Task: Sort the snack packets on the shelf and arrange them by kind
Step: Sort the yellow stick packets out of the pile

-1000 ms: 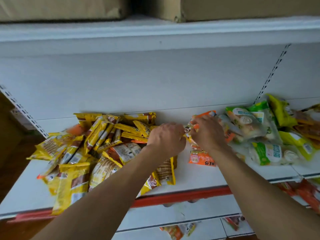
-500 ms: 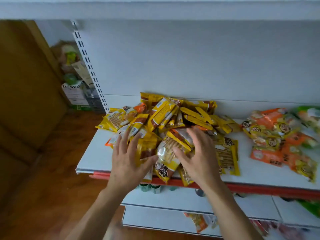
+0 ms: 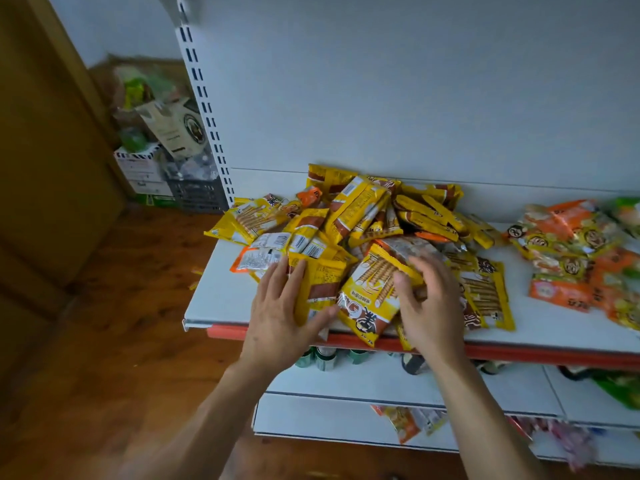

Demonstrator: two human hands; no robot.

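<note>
A loose pile of yellow snack packets [image 3: 363, 216] covers the left part of the white shelf [image 3: 214, 299]. Two orange packets [image 3: 256, 258] lie mixed into it. To the right sits a separate heap of orange packets [image 3: 571, 244], with green packets [image 3: 627, 209] at the frame's edge. My left hand [image 3: 284, 313] rests flat, fingers straight, on a yellow packet [image 3: 322, 285] at the pile's front. My right hand [image 3: 429, 306] grips the upper edge of a yellow biscuit-stick packet [image 3: 367, 299], thumb on its face and fingers curled over the edge.
The shelf's front carries a red strip [image 3: 519, 351]. A lower shelf [image 3: 381, 386] holds cans and more packets. A slotted upright [image 3: 207, 109] marks the shelf's left end, with boxes and bags [image 3: 166, 133] behind it. Wooden floor lies to the left.
Both hands left the orange heap and came left to the yellow pile, the view shifting with them. My right hand's fingers have since curled onto the biscuit-stick packet.
</note>
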